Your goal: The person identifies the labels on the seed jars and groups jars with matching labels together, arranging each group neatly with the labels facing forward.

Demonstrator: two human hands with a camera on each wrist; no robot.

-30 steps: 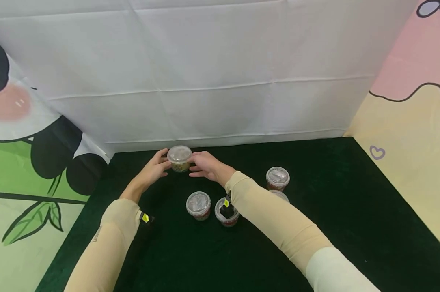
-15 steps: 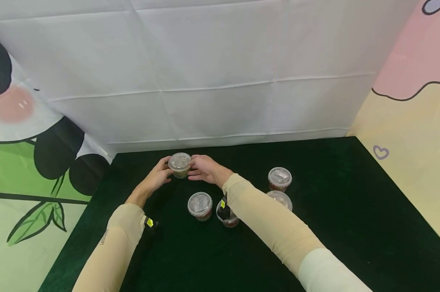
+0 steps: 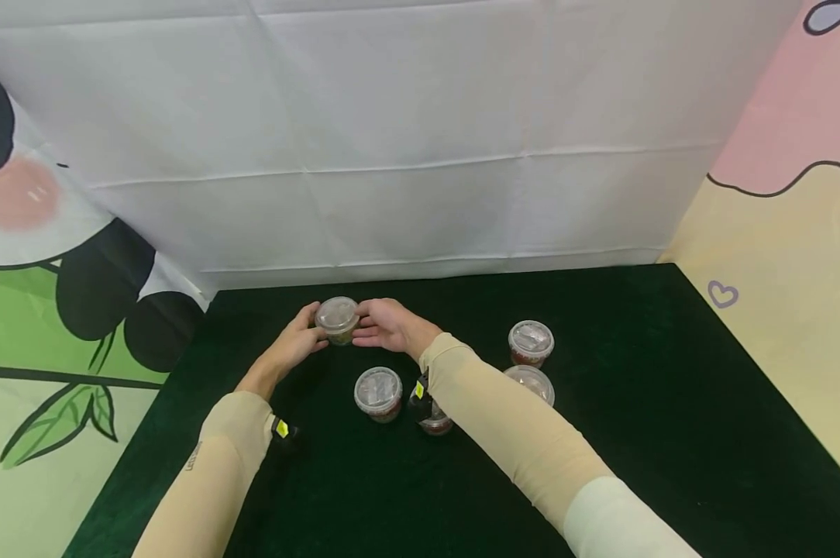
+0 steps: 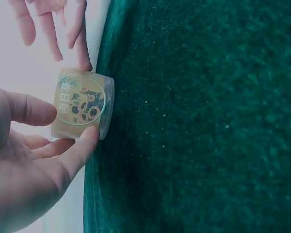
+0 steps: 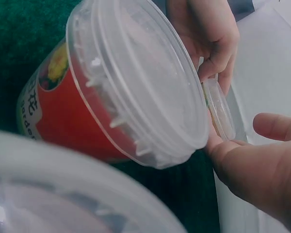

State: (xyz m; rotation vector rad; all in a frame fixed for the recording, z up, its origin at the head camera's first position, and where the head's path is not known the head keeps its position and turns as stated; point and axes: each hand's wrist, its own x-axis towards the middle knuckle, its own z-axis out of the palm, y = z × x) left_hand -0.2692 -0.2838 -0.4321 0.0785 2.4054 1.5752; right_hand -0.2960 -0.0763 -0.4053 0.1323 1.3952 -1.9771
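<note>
A small round plastic tub with a clear lid (image 3: 337, 312) is at the back left of the table, between the two hands. My left hand (image 3: 294, 346) grips its left side, thumb and fingers curled round it. In the left wrist view, the tub's yellowish label (image 4: 82, 104) shows sunflowers, and the fingertips lie on either side of it. My right hand (image 3: 394, 326) is at the tub's right side with its fingers held out straight, fingertips right at the wall. In the right wrist view, its thumb stands apart from the tub.
A lidded tub (image 3: 379, 394) stands in front of the hands, beside another tub (image 3: 438, 422) partly hidden by the right wrist camera. Two more, a back tub (image 3: 531, 341) and a nearer tub (image 3: 535, 380), stand right of the forearm. A white cloth wall (image 3: 420, 209) rises behind the dark green table.
The tub has come lower and a little nearer to me, with both hands moving along with it. The other tubs keep their places.
</note>
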